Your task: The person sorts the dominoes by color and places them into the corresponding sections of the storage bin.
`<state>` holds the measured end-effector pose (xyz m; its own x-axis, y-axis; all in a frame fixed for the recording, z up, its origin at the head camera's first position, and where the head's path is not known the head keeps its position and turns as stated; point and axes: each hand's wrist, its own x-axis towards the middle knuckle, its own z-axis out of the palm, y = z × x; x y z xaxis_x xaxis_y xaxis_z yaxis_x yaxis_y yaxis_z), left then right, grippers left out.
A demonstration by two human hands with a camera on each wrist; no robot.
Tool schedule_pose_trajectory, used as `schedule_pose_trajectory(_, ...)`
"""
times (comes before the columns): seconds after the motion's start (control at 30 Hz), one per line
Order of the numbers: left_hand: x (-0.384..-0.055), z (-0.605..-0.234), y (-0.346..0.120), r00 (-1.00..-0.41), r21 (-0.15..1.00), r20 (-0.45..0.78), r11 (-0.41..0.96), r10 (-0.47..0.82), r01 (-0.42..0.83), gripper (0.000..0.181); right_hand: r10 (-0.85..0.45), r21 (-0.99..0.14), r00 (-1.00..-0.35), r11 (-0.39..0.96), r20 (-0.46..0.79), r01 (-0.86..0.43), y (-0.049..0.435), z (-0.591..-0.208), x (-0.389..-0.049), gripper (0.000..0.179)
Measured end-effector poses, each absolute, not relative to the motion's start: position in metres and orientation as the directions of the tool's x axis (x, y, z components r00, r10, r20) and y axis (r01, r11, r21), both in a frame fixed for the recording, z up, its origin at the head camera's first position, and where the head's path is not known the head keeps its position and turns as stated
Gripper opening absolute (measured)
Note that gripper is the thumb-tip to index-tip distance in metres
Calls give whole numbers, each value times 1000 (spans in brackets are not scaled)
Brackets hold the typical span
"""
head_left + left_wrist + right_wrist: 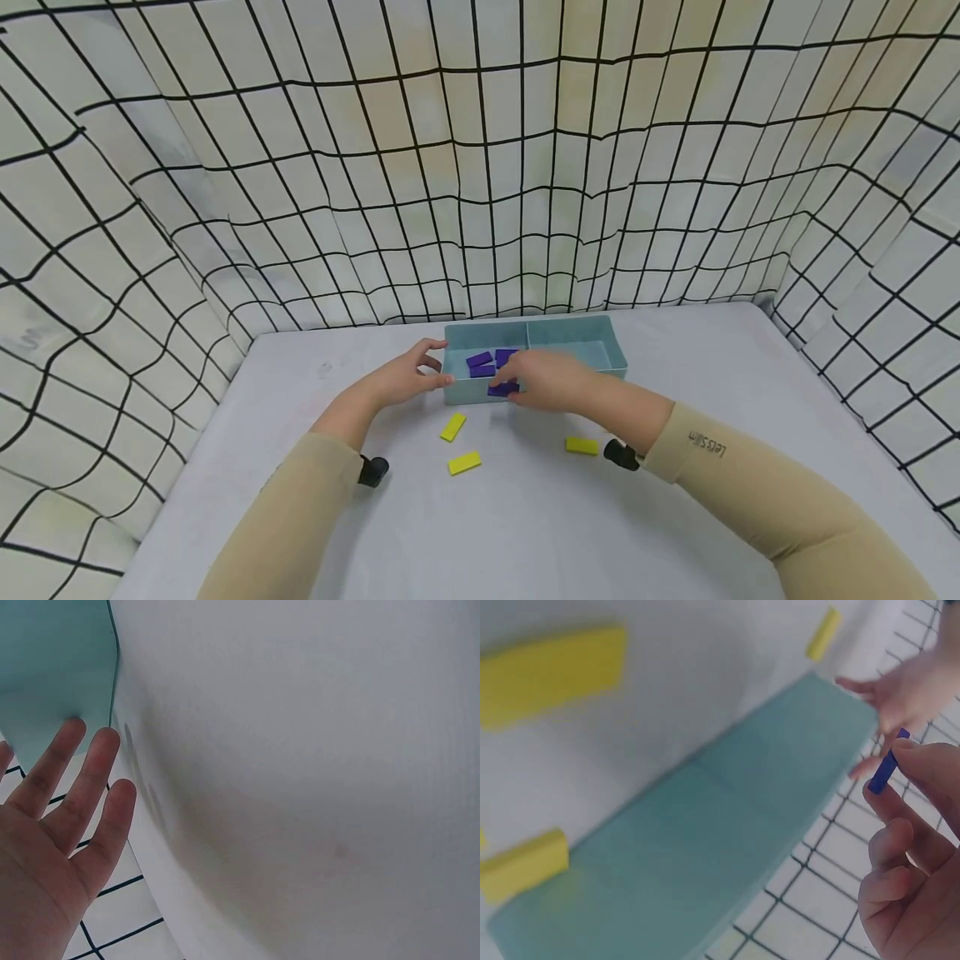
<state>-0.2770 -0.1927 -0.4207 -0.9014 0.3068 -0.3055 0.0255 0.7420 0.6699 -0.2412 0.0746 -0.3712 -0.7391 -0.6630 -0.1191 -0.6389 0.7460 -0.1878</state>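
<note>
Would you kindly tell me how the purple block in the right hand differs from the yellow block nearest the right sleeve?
The purple block is pinched in the fingers of the right hand; the yellow block lies on the white table, untouched. One is deep purple, the other bright yellow. Both are small, thin and rectangular.

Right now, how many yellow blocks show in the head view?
3: one block just in front of the teal box, another nearer the wearer, a third beside the right forearm. That forearm may hide more.
</note>
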Motion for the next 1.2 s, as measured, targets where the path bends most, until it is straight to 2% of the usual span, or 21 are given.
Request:
schedule_pose_trajectory(0.17,-278,-420,-195,-901,667,-304,745,310,32,77,-644,-190,-760,760,-89,-622,78,-358,-254,32)
schedule_pose_trajectory(0.4,-278,-420,-196,-899,669,-304,742,315,34,74,-649,-162,-757,757,-72,-633,77,-357,-277,32)
schedule_pose_trajectory(0.67,-277,-420,-195,-898,687,-294,725,327,39,73,-653,-136,-746,757,-127,-639,65,-365,-299,32)
schedule_pose_trajectory(0.93,-279,-422,-195,-900,680,-295,732,321,39,74,-672,-56,-720,737,-173,-674,54,-377,-317,29)
schedule_pose_trajectory(1.2,-280,-425,-196,-900,683,-291,729,323,41,74,-657,37,-734,740,-172,-671,47,-393,-330,26)
